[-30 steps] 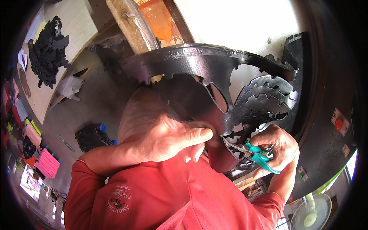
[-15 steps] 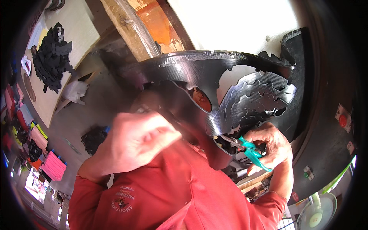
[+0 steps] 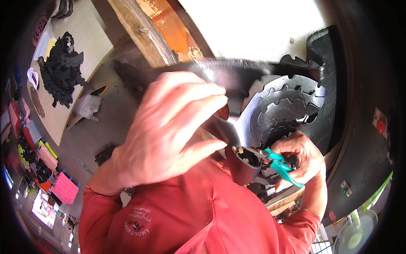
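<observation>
Head view: left fingers (image 3: 198, 111), parted, apparently empty, point right toward the black cut-out sheet (image 3: 231, 132); right fingers (image 3: 292, 146) grip teal-handled scissors (image 3: 277, 164), blades lying leftward at its edge.

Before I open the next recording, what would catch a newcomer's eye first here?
The left hand, spread open, looms near the middle, just above the red shirt. To its right, the right hand grips teal-handled scissors beside the notched black sheet. At upper left, a dark heap covers part of a pale table.
</observation>
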### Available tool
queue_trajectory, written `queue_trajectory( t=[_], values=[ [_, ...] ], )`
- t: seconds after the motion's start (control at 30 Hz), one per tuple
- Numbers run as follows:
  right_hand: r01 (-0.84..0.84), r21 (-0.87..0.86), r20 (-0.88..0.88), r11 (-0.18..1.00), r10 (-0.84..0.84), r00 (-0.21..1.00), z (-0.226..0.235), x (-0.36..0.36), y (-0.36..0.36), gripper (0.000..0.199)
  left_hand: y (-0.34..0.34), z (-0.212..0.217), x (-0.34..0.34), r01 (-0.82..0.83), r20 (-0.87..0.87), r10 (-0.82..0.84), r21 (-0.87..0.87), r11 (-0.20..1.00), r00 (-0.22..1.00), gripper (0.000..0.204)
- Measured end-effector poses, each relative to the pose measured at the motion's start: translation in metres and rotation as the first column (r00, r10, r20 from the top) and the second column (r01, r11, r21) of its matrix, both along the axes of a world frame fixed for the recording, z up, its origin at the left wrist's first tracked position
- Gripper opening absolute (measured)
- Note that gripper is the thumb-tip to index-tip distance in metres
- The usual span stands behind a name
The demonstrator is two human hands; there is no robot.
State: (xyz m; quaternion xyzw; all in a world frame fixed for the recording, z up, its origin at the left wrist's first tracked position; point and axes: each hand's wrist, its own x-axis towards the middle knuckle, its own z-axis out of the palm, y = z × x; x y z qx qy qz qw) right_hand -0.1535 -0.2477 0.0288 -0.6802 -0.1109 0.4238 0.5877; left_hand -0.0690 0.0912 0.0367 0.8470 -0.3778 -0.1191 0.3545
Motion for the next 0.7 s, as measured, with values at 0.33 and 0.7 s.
queue_trajectory(
  t=[0.33, 0.7],
  values=[
    [-0.098, -0.036, -0.146, 0.995, 0.092, 0.985, 0.013, -0.001, -0.011, 0.043, -0.003, -0.02, 0.012, -0.031, -0.497, -0.088, -0.227, 0.974, 0.864, 0.022],
    [-0.257, -0.132, -0.151, 0.957, 0.237, 0.96, 0.032, 0.029, -0.015, 0.037, -0.008, -0.014, 0.011, -0.126, -0.674, -0.056, -0.219, 0.968, 0.737, 0.009]
  ],
)
